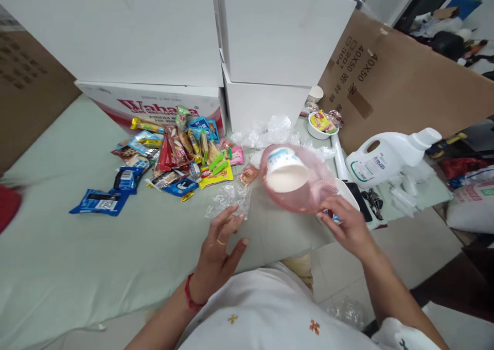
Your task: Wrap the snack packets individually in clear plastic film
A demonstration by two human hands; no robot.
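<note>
My right hand (345,224) pinches the near right rim of a pink see-through plastic bowl (320,185), blurred and tilted above the table. A white paper cup (287,170) with a blue print lies on its side within the bowl's outline, its mouth toward me. My left hand (222,239) is open with fingers apart, holding nothing. Just beyond its fingertips is a crumpled clear plastic wrapper (227,199). A small reddish-brown packet (249,175) sits between that wrapper and the bowl. Partly behind my right hand is a white dish (349,193).
Packaged snacks (177,149) are heaped at left, with blue packets (101,202) nearer me. White boxes (266,103) and a cardboard sheet (405,77) stand behind. On the right are a white detergent bottle (382,157), keys (373,202) and a small white bowl (322,133) with packets.
</note>
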